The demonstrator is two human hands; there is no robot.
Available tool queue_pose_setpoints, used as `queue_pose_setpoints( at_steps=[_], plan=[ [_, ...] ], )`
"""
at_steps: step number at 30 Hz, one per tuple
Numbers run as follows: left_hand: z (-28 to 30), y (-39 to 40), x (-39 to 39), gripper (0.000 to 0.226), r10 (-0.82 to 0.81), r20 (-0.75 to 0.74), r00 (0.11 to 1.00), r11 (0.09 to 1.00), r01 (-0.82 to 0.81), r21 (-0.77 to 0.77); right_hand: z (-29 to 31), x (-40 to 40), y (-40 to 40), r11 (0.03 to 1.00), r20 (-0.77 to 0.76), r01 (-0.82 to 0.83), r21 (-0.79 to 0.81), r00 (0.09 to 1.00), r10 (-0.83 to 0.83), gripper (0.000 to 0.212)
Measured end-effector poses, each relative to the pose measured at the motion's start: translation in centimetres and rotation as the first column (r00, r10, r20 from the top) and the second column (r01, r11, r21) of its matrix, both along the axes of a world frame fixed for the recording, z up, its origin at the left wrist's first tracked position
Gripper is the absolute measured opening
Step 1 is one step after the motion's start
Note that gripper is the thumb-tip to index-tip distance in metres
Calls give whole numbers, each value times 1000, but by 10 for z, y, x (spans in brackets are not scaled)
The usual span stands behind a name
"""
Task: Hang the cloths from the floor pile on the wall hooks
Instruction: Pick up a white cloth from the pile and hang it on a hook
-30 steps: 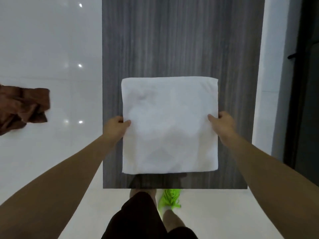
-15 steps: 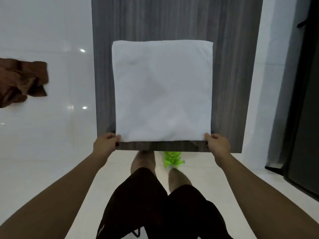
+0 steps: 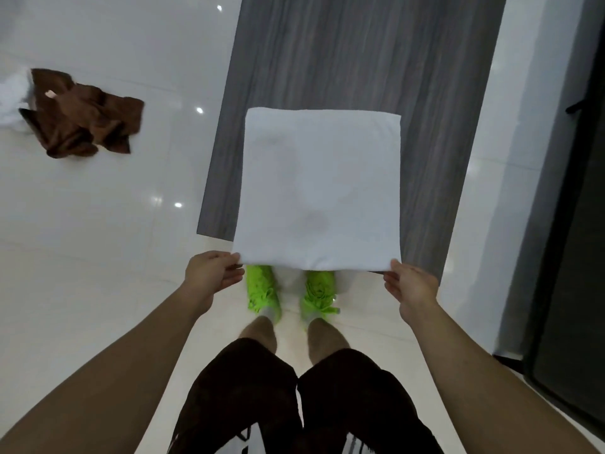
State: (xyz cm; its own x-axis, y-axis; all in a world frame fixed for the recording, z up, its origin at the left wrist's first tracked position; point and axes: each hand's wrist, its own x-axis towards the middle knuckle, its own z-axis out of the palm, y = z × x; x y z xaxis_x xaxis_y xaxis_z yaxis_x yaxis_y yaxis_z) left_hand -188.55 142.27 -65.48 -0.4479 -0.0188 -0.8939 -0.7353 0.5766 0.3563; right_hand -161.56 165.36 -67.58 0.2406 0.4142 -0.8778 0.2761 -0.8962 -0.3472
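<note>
A square white cloth (image 3: 319, 188) hangs spread flat in front of the grey wood-grain wall panel (image 3: 360, 54). My left hand (image 3: 212, 276) pinches its lower left corner and my right hand (image 3: 409, 286) pinches its lower right corner. The cloth's lower edge is above my green shoes (image 3: 262, 293). A crumpled brown cloth (image 3: 82, 116) lies on the white floor at the left, with a bit of white cloth (image 3: 11, 99) beside it at the frame edge. No hook is visible; the white cloth's top edge lies against the panel.
Glossy white floor tiles (image 3: 98, 240) stretch to the left. A dark door or cabinet (image 3: 569, 257) stands at the right, past a white wall strip. My legs in dark shorts fill the bottom centre.
My hands slid from the cloth's sides down to its bottom corners. The view tipped downward, so both green shoes and more of the brown cloth pile now show.
</note>
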Motion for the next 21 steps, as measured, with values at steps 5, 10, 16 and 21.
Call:
queue_pose_setpoints(
  at_steps=[5,10,16,21],
  plan=[
    [31,-20,12,22,102,-41,994,994,-101,33,33,2,-6,1000,-2,-4,7,1000,4,13],
    [64,-59,20,17,170,-93,981,984,-164,75,62,-8,-17,997,-25,-75,24,997,76,14],
    [98,-139,36,14,322,-149,935,944,-305,128,88,-32,-60,969,-107,-240,56,964,245,23],
    [134,-236,54,14,516,-175,838,850,-478,220,120,-61,-127,889,-199,-439,126,867,456,21]
  ],
)
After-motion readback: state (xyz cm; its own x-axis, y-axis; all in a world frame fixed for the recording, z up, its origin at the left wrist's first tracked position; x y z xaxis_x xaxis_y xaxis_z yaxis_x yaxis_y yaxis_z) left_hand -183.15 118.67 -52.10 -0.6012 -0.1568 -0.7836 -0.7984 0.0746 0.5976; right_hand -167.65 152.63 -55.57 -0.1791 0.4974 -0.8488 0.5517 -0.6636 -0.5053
